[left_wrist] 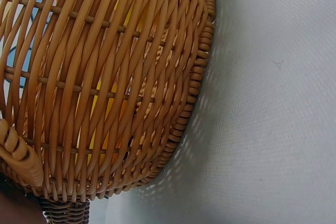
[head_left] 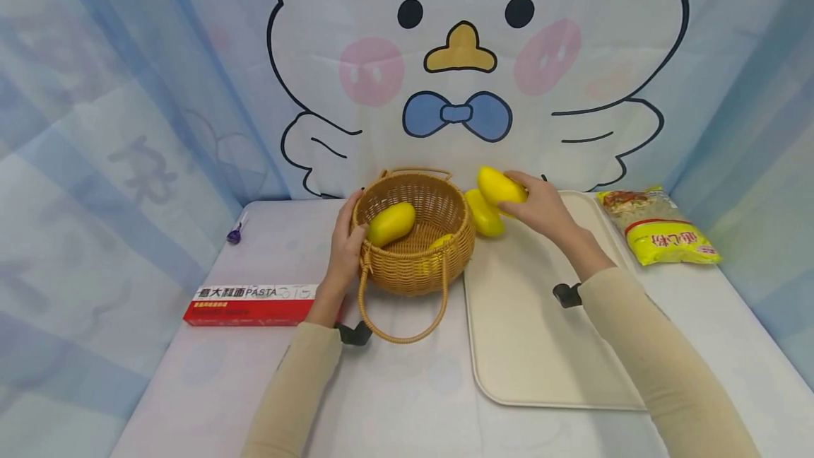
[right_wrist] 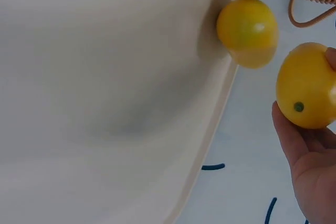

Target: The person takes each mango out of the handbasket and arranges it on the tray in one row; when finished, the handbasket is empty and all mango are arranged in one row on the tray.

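Note:
A yellow mango (head_left: 501, 186) is in the grip of my right hand (head_left: 539, 205), raised above the back left of the cream tray (head_left: 540, 345). The right wrist view shows its round end with a green stem spot, the fingers (right_wrist: 289, 137) under it. Another mango (head_left: 485, 215) lies at the tray's left edge, close to the basket. My left hand (head_left: 346, 246) holds the wicker basket (head_left: 413, 278) by its left side. Inside the basket lies one mango (head_left: 391, 225) at the left, and a second yellow one (head_left: 441, 240) shows partly behind the near rim.
A red and white pasta box (head_left: 254, 304) lies left of the basket, with a small purple wrapped lollipop (head_left: 234, 235) farther back. A yellow food packet (head_left: 661, 228) rests right of the tray. The basket's handle (head_left: 407, 340) hangs toward me. A printed curtain (head_left: 458, 161) closes off the back.

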Demonstrator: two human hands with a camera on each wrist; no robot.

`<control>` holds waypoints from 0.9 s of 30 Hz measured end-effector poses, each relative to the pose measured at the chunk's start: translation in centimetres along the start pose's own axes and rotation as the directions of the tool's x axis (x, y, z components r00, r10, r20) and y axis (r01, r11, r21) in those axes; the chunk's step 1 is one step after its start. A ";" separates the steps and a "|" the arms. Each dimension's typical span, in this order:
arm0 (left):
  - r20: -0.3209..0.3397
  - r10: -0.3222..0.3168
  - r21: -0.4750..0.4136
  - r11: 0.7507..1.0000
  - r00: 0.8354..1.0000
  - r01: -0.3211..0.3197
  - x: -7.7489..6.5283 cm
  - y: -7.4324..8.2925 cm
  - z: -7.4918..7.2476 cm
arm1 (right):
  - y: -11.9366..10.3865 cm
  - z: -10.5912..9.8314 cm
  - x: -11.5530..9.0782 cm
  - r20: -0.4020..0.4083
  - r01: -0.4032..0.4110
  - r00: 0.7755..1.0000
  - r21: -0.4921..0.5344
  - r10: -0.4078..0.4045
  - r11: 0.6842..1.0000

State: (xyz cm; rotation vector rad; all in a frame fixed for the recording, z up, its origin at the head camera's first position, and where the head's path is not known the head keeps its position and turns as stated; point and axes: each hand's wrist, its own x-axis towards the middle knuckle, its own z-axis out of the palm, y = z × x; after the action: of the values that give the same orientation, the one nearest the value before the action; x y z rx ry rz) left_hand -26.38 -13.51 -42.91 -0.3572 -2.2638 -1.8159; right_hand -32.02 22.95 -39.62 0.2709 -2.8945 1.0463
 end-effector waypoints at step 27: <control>-0.002 0.014 -0.003 1.000 1.000 -0.014 0.1 -0.1 -0.1 | 5.0 2.6 -0.9 -0.019 -0.252 0.967 0.097 0.255 0.963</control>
State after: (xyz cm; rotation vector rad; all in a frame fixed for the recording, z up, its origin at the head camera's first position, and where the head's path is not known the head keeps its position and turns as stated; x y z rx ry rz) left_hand -26.46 -13.58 -42.93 -0.3703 -2.2519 -1.8115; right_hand -31.99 25.20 -44.90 -0.1162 -2.9116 1.2124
